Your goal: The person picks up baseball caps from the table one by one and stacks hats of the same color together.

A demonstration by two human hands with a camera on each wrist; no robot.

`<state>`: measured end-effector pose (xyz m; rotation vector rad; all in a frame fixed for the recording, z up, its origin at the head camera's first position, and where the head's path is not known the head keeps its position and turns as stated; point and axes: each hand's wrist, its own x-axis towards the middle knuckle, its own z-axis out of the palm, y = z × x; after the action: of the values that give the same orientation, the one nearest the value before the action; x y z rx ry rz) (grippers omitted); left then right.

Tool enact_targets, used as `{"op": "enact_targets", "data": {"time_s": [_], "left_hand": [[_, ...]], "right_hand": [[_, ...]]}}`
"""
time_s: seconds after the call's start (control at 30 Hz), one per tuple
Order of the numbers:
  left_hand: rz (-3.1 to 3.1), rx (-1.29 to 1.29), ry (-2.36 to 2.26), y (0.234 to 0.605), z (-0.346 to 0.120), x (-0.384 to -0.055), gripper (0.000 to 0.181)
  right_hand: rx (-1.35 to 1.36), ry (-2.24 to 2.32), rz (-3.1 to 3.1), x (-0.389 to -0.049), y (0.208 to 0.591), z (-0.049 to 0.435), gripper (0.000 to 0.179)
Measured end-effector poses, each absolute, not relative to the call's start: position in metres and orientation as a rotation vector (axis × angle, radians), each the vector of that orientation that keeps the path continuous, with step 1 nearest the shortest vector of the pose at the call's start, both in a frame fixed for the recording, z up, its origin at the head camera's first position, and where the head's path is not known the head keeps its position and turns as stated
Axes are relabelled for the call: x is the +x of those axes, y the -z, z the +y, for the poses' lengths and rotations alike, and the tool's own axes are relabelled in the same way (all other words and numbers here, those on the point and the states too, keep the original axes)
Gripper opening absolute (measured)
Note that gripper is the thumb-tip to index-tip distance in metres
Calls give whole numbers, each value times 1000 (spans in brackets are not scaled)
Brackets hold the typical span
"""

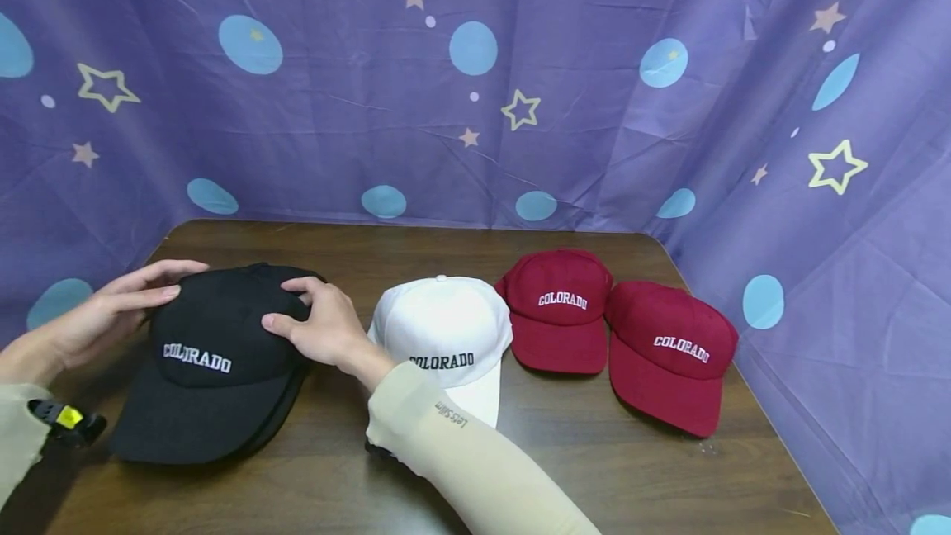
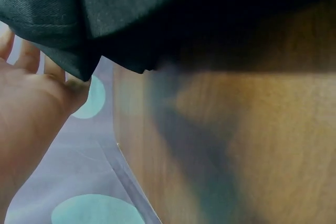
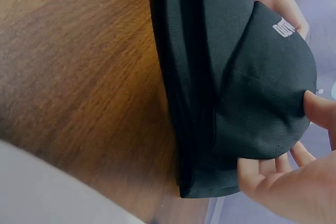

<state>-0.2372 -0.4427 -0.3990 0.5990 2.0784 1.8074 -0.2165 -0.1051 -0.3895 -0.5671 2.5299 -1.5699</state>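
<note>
A black cap with white COLORADO lettering lies over another black cap, whose brim peeks out at the right; both brims point toward me. My left hand holds the upper cap's left side, thumb against the crown; in the left wrist view the fingers go behind its edge. On the opposite side, my right hand grips the crown of the upper cap. The right wrist view shows its thumb on the crown and its fingers curled at the lower edge.
A white cap with black lettering sits beside my right forearm, which partly covers it. Two dark red caps, one farther back and one nearer, lie at the right of the wooden table. A purple curtain rises behind.
</note>
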Motion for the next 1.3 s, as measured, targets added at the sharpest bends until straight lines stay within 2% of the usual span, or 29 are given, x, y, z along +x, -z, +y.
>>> {"op": "enact_targets", "data": {"time_s": [0.23,0.57,0.8,1.3], "left_hand": [[2351,589,-1659,411,-445,-232,47],[2565,435,-1521,419,-444,-227,45],[2525,469,-1643,422,-448,-226,45],[2534,463,-1608,421,-453,-224,48]], "right_hand": [[-556,1491,2604,-215,394,-109,49],[-482,1463,2656,-215,396,-114,48],[-377,1429,2719,-215,398,-115,44],[-405,1354,2701,-215,397,-113,45]]}}
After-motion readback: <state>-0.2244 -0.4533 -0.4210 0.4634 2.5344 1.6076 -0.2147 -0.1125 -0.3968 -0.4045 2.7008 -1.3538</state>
